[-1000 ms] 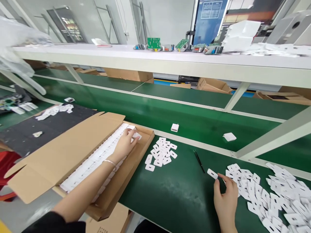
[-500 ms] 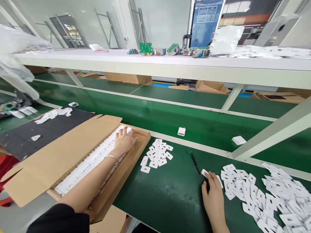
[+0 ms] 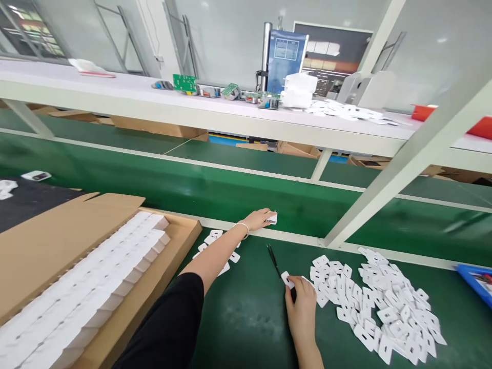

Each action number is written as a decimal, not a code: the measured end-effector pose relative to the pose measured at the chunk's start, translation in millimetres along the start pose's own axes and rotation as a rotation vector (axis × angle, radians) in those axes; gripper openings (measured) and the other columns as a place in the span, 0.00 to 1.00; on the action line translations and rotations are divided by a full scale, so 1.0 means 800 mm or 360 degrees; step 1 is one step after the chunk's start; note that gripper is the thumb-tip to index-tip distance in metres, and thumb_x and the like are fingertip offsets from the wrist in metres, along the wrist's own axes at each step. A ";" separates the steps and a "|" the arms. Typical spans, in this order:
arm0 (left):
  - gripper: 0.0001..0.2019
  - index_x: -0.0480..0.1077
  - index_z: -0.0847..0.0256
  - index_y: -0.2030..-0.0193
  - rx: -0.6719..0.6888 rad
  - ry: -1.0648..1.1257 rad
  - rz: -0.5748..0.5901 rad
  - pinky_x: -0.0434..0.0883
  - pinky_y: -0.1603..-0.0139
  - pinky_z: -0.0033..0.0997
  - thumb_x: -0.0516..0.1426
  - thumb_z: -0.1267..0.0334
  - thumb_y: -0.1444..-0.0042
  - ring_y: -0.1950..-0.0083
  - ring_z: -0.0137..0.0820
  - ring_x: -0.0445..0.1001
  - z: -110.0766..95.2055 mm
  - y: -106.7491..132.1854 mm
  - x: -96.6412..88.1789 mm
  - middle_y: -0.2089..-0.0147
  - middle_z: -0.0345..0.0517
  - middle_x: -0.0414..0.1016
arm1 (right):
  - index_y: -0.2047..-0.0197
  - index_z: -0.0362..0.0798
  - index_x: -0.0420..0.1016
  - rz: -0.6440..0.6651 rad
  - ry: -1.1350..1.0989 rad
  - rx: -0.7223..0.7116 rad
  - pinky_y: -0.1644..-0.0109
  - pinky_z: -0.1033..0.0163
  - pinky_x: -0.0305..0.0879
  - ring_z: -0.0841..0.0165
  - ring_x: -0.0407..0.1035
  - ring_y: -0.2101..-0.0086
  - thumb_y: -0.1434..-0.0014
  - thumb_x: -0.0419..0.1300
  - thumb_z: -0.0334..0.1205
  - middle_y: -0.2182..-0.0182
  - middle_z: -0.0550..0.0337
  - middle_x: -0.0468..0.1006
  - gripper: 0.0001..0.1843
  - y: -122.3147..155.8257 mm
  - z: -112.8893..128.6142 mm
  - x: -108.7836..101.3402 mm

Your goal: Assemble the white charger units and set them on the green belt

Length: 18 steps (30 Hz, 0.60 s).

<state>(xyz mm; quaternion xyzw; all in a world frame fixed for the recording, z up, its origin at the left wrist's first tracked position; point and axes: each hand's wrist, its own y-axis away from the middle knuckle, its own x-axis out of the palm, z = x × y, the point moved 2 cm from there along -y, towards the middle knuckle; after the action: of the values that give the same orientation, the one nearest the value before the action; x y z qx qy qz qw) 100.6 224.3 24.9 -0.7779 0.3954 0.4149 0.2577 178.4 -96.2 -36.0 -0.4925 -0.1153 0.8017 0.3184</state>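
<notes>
My left hand is stretched forward to the strip behind the table's edge, its fingers closed on the left side of a small white charger with a row of ports. My right hand rests low on the green tabletop, thumb and fingers curled. At its fingertips is a thin white plastic plate with a slot. Black tweezers lie just beyond that plate. Beside my right hand spreads a big heap of similar white plates. A smaller pile is partly hidden behind my left forearm.
An open cardboard box with rows of white pieces stands at the left. A slanting white post rises behind the heap. Green circuit boards stand on the upper shelf. A blue tray shows at the right edge.
My left hand has left the white pieces in the box and moved right to the charger. The view has turned right. My right hand stays by the same plate.
</notes>
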 end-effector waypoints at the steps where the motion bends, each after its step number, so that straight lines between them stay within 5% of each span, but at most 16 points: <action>1: 0.22 0.70 0.58 0.35 -0.0003 0.0074 0.0000 0.71 0.37 0.49 0.59 0.53 0.32 0.38 0.45 0.74 -0.003 -0.006 0.005 0.34 0.56 0.72 | 0.50 0.51 0.75 0.0008 0.0005 0.0003 0.48 0.43 0.67 0.53 0.73 0.52 0.24 0.48 0.46 0.55 0.49 0.80 0.16 0.000 0.001 0.000; 4: 0.19 0.72 0.61 0.39 -0.0055 0.0305 -0.0057 0.74 0.41 0.50 0.59 0.52 0.31 0.47 0.40 0.77 -0.013 -0.008 0.016 0.42 0.53 0.76 | 0.51 0.51 0.75 0.0007 0.0052 0.0027 0.47 0.44 0.66 0.53 0.71 0.52 0.23 0.45 0.46 0.54 0.49 0.79 0.17 0.000 0.004 -0.001; 8: 0.24 0.75 0.61 0.39 -0.0108 0.0680 -0.0155 0.77 0.47 0.41 0.51 0.46 0.28 0.56 0.36 0.79 -0.032 0.020 0.018 0.46 0.55 0.75 | 0.48 0.51 0.76 -0.0016 0.0199 0.0037 0.48 0.44 0.65 0.51 0.71 0.53 0.24 0.45 0.49 0.54 0.47 0.78 0.20 -0.003 0.007 -0.004; 12: 0.31 0.76 0.62 0.39 -0.0047 0.1033 -0.0169 0.79 0.55 0.36 0.44 0.42 0.28 0.61 0.34 0.83 -0.070 0.077 0.003 0.45 0.55 0.74 | 0.49 0.52 0.78 0.0030 0.0251 0.0001 0.48 0.45 0.65 0.55 0.72 0.55 0.23 0.42 0.48 0.57 0.49 0.78 0.23 -0.006 0.009 -0.005; 18: 0.29 0.81 0.62 0.47 0.0009 0.1336 -0.0187 0.78 0.57 0.38 0.49 0.40 0.29 0.65 0.35 0.81 -0.141 0.180 -0.040 0.59 0.50 0.78 | 0.49 0.49 0.80 -0.0008 0.0019 0.0244 0.59 0.54 0.69 0.56 0.76 0.59 0.23 0.43 0.54 0.57 0.48 0.81 0.27 -0.007 0.011 -0.010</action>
<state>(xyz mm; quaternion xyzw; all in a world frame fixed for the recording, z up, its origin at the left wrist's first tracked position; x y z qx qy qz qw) 20.6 75.0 100.5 -0.9000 0.4220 0.0456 0.0996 175.4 -95.5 -23.2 -0.4712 -0.0530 0.8044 0.3579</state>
